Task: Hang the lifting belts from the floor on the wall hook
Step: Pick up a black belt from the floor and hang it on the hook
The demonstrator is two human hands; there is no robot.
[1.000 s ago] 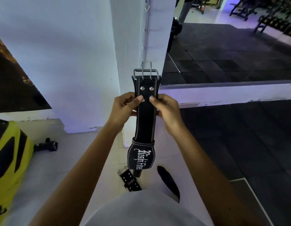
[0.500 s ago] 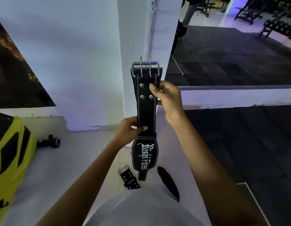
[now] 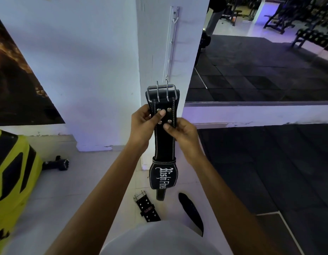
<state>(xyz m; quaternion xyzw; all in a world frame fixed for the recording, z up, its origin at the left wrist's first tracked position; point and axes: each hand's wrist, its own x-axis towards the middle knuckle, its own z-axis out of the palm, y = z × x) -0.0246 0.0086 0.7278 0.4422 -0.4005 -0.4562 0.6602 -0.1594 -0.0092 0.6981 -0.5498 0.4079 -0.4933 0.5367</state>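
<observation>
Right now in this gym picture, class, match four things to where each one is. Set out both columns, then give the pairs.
Things:
1. held belt
2. studded belt
3. hook rail
4. dumbbell

Places:
A. lying on the pale floor tiles below the held belt
B. on the floor left, by the yellow machine
C. upright between left hand and right hand
D. fixed upright on the white pillar

Pairs: 1-C, 2-A, 3-D, 4-B

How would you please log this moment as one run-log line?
left hand: holding belt | right hand: holding belt | buckle: up, below hook rail | second belt: on floor
</observation>
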